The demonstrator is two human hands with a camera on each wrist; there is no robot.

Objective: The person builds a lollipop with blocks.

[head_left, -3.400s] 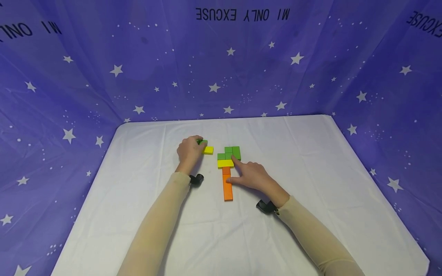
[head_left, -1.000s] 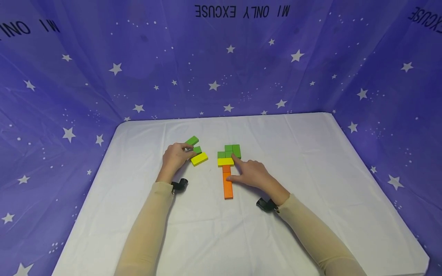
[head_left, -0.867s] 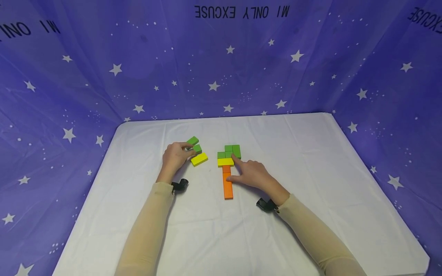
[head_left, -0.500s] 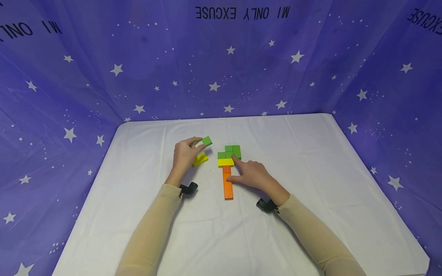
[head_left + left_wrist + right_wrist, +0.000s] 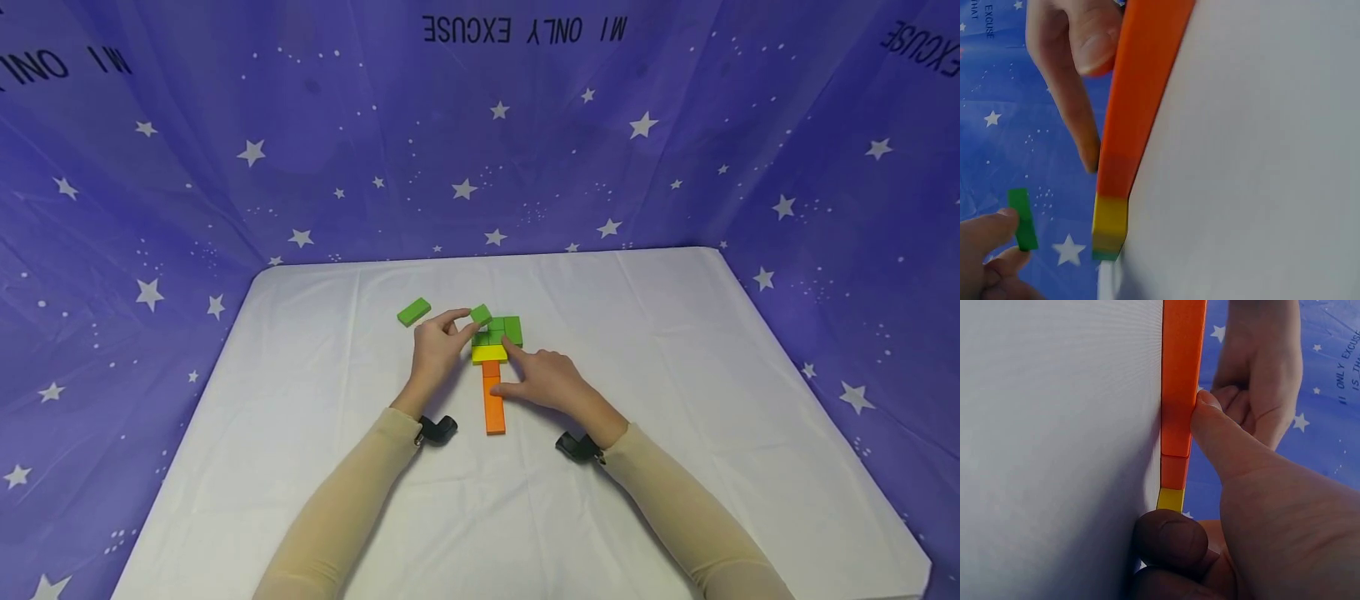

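My left hand (image 5: 435, 346) pinches a small green block (image 5: 480, 314) between thumb and fingertips, tilted above the left of the flat block layout. In the left wrist view this green block (image 5: 1022, 219) hangs clear of the table. The layout has a long orange block (image 5: 495, 410), a short orange block (image 5: 491, 368), a yellow block (image 5: 489, 355) across its top and several green blocks (image 5: 513, 328) beyond. My right hand (image 5: 553, 379) rests at its right side, index finger at the green blocks, thumb on the long orange block (image 5: 1179, 375).
A loose green block (image 5: 414, 312) lies on the white-covered table (image 5: 675, 358), left of the layout. Purple star-printed cloth (image 5: 465, 142) hangs behind and at both sides. Black wrist cameras (image 5: 437, 430) sit at both wrists.
My left hand has taken up the small green block from beside the loose ones and carried it right to the layout. The loose yellow block is now out of sight. My right hand stays put.
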